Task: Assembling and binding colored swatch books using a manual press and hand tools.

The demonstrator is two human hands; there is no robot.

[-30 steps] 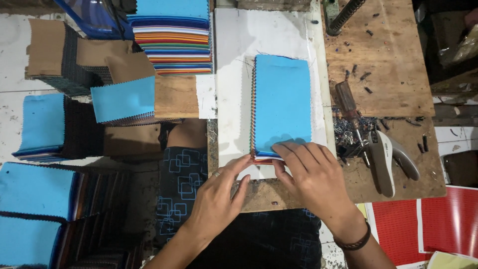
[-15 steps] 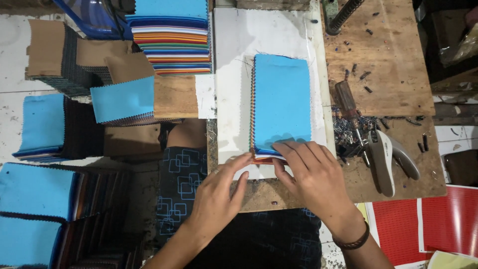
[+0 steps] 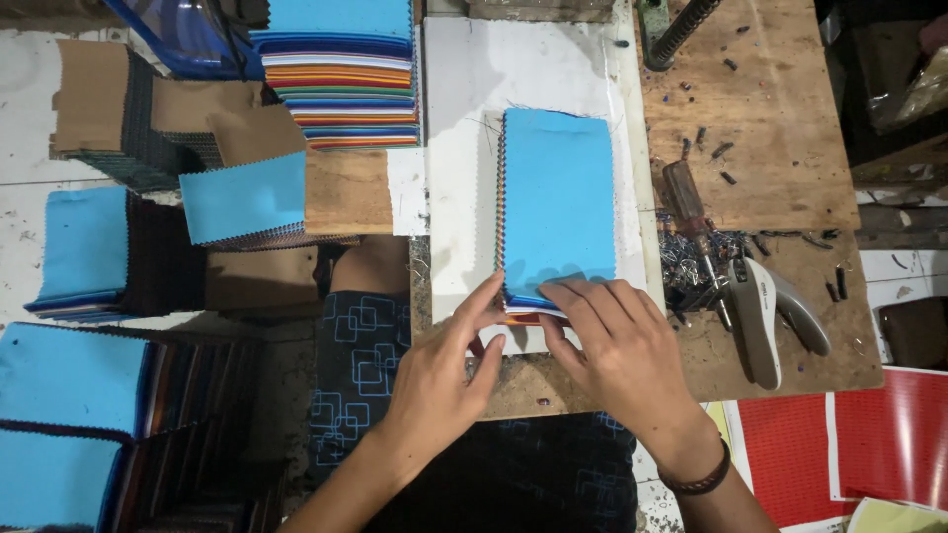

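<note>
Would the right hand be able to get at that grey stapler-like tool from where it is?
Probably yes. The right hand rests on the near end of the blue swatch stack, and the grey tool lies just to its right on the wooden board, with only loose staples nearby.

my left hand (image 3: pixel 434 380) comes up from seven o'clock, palm down, fingers pointing toward one o'clock, forefinger stretched out ahead and thumb spread to the side. my right hand (image 3: pixel 617 341) enters from five o'clock, flat and palm down, fingers together aiming at ten o'clock, a dark band round the wrist. fingertips of both nearly meet
</note>
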